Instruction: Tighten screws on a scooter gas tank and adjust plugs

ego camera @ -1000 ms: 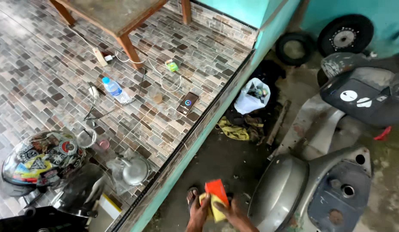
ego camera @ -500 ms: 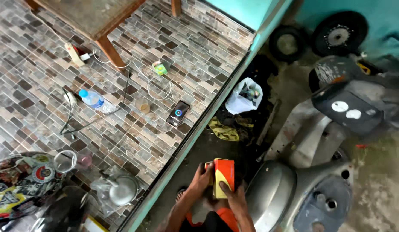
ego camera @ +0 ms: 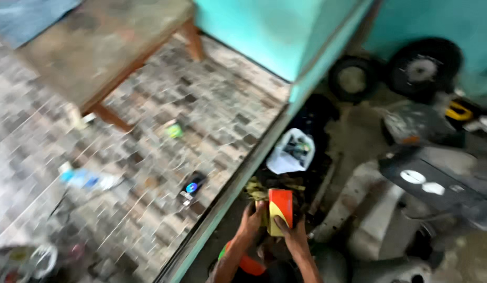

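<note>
Both your hands are wrapped around that red and yellow roll of tape (ego camera: 280, 211), left hand (ego camera: 251, 222) and right hand (ego camera: 291, 237) gripping it upright, low above the dirt by the scooter body (ego camera: 380, 220). Looks like you're hunting the tape's loose end; peeling needs a fingernail.

**Room, blurry view from my head cam**

I'm looking down at a raised floor (ego camera: 149, 157) of small grey-brown mosaic tiles, left side. A wooden table (ego camera: 96, 47) stands on it at the top left, reddish legs. A teal curb (ego camera: 238, 194) runs diagonally along the tile edge; below it lies a dirty concrete floor (ego camera: 353, 152). A teal wall (ego camera: 264, 31) comes down to the corner up top, more teal wall (ego camera: 411, 21) at the far right. Two tyres (ego camera: 390, 73) lean at its base. Flat, soft daylight, no hard shadows.
</note>
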